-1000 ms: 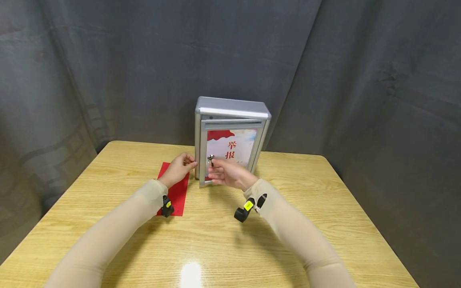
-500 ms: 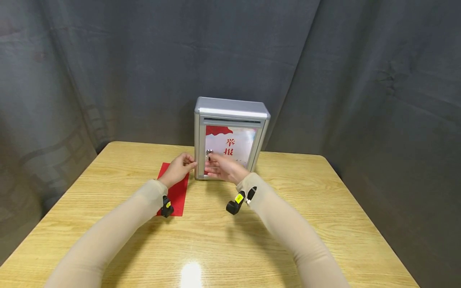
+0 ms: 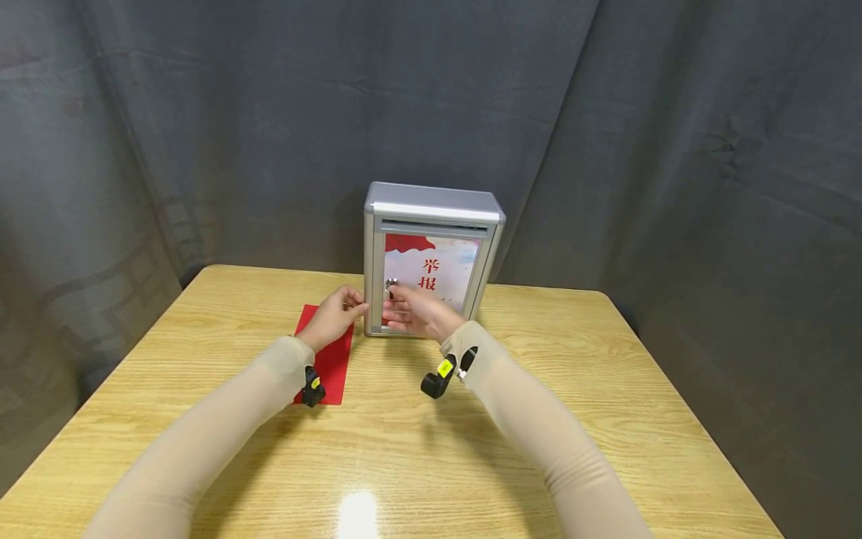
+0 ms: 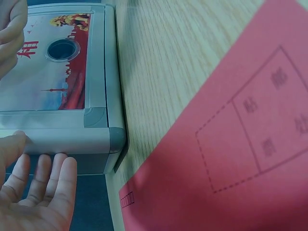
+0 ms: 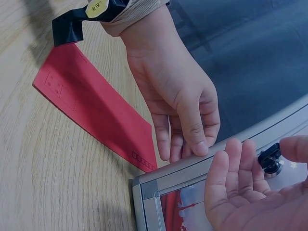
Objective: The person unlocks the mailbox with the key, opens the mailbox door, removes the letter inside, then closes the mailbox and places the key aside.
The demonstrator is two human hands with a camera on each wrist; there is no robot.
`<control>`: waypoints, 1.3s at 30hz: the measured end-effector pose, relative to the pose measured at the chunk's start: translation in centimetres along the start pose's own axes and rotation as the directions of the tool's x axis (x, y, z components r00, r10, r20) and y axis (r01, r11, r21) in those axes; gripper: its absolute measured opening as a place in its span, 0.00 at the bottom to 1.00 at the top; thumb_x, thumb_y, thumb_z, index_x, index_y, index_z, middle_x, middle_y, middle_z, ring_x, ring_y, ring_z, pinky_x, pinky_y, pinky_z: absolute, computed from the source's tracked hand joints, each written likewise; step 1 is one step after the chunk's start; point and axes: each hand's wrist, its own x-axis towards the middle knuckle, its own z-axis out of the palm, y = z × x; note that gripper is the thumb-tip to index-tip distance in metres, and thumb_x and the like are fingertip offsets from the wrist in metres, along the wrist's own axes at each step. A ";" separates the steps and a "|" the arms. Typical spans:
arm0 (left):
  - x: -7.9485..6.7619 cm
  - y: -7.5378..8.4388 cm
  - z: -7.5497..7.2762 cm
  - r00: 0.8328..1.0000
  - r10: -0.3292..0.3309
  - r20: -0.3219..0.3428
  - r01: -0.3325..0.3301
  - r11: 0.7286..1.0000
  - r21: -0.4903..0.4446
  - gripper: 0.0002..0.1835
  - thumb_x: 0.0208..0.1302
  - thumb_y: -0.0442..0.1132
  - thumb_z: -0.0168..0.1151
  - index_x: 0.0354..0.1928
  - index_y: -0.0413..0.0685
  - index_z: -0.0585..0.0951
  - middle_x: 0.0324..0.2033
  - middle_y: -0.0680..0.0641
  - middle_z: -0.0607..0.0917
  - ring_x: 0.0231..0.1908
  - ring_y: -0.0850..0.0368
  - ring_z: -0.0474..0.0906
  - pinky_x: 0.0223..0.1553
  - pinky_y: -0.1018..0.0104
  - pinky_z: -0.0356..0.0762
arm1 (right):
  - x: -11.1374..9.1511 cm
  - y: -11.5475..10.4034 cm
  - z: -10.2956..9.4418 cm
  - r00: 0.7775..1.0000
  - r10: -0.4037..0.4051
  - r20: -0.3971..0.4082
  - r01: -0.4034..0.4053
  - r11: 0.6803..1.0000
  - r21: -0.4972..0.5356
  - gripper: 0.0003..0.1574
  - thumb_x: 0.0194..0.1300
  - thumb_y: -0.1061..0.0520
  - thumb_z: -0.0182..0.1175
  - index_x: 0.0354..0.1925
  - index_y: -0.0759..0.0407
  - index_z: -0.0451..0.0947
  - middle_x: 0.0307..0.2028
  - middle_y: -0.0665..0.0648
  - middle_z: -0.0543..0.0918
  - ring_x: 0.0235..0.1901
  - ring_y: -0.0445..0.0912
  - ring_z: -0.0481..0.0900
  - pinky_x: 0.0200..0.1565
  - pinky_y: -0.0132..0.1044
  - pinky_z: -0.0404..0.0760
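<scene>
A silver metal letter box [image 3: 434,196] stands upright at the back of the table, its printed front door [image 3: 460,266] flush with the frame. My right hand [image 3: 420,311] is at the door's left side, where thumb and forefinger pinch a black-headed key [image 5: 267,155] in the lock [image 3: 392,283]. The key's blade is hidden; the other fingers are loosely bent in front of the door. My left hand [image 3: 333,318] is at the box's left edge, with its thumb [image 4: 13,144] touching the frame and relaxed fingers [image 4: 42,178] beside the side wall.
A red envelope [image 3: 330,370] lies flat on the wooden table [image 3: 377,449], left of the box and partly under my left wrist. Dark grey curtains [image 3: 269,135] hang close behind the table and along its sides.
The box door stood ajar a second ago and now sits closed in its frame. My right hand moved with it, slightly left and away from me. My left hand stayed in place.
</scene>
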 end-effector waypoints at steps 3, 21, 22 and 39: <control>-0.1 0.1 0.0 1.000 -0.005 0.003 0.005 1.000 0.003 0.15 0.69 0.40 0.59 0.49 0.38 0.70 0.42 0.40 0.77 0.41 0.50 0.74 0.42 0.66 0.77 | 0.0 0.0 0.0 1.000 0.003 0.001 -0.003 1.000 0.012 0.07 0.75 0.53 0.48 0.39 0.54 0.68 0.35 0.54 0.76 0.35 0.45 0.77 0.64 0.49 0.70; -0.3 0.5 0.0 1.000 -0.023 0.013 0.023 1.000 0.007 0.15 0.70 0.40 0.58 0.50 0.38 0.70 0.44 0.39 0.77 0.41 0.49 0.76 0.47 0.61 0.79 | 0.0 0.0 -0.2 1.000 0.026 0.001 -0.026 0.999 0.023 0.06 0.74 0.52 0.51 0.41 0.52 0.70 0.30 0.51 0.75 0.32 0.43 0.77 0.48 0.38 0.77; -0.3 0.5 0.0 1.000 -0.027 0.013 0.027 1.000 0.008 0.15 0.70 0.40 0.58 0.50 0.38 0.69 0.44 0.39 0.77 0.42 0.49 0.76 0.48 0.61 0.79 | 0.0 -0.1 -0.2 1.000 0.029 0.003 -0.029 0.999 0.022 0.06 0.74 0.52 0.51 0.41 0.52 0.70 0.30 0.51 0.75 0.32 0.43 0.77 0.47 0.38 0.77; -0.4 0.7 0.1 1.000 -0.019 -0.005 0.019 1.000 0.001 0.14 0.70 0.39 0.58 0.49 0.38 0.70 0.41 0.39 0.77 0.38 0.50 0.76 0.43 0.66 0.77 | 0.2 0.0 0.4 0.999 0.014 -0.034 -0.015 1.000 -0.008 0.04 0.72 0.56 0.53 0.42 0.55 0.71 0.24 0.49 0.70 0.26 0.41 0.74 0.32 0.30 0.78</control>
